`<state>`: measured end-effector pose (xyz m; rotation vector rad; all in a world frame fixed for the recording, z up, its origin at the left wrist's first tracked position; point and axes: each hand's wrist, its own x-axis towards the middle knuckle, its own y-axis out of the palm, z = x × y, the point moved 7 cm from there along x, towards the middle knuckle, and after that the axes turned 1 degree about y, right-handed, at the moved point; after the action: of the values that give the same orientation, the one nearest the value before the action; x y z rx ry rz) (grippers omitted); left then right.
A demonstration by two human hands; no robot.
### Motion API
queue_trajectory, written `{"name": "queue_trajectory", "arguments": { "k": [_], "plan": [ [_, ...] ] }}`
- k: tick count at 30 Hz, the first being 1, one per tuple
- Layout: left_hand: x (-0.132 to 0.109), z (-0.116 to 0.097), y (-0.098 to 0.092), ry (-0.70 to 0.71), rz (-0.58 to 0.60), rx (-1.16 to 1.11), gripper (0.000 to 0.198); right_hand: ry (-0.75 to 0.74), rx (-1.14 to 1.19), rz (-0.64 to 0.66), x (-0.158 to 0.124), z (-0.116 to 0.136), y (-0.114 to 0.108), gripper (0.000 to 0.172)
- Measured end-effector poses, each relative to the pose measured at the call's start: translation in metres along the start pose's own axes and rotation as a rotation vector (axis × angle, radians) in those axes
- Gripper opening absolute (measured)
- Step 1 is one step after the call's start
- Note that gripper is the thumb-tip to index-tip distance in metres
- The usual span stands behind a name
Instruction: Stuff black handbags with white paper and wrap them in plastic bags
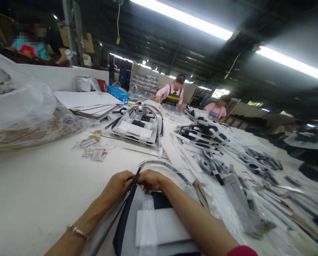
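Note:
A grey and black bag (130,224) lies on the table in front of me, a white foam-like block (162,225) and clear plastic on its face. My left hand (122,183) pinches the bag's dark strap at its top left corner. Close against it, my right hand (151,179) has its fingers curled at the same strap. The strap (162,163) arches in clear wrapping behind my hands and down to the right. What exactly lies between my fingertips is hidden.
Small paper tags (94,147) lie left of centre. Another wrapped bag (136,126) sits beyond, near paper sheets (88,101) and a blue box (118,94). Stacked straps and parts (201,135) crowd the right. A co-worker (172,94) stands across the table.

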<state>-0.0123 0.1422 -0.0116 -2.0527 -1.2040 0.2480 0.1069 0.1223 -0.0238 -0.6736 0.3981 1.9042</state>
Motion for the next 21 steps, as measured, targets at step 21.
{"name": "queue_trajectory", "arguments": {
  "k": [21],
  "plan": [
    [-0.018,-0.004,-0.012,-0.219,0.075,-0.706,0.041,-0.232,-0.137,0.084,-0.036,0.029,-0.015,0.027]
  ]
}}
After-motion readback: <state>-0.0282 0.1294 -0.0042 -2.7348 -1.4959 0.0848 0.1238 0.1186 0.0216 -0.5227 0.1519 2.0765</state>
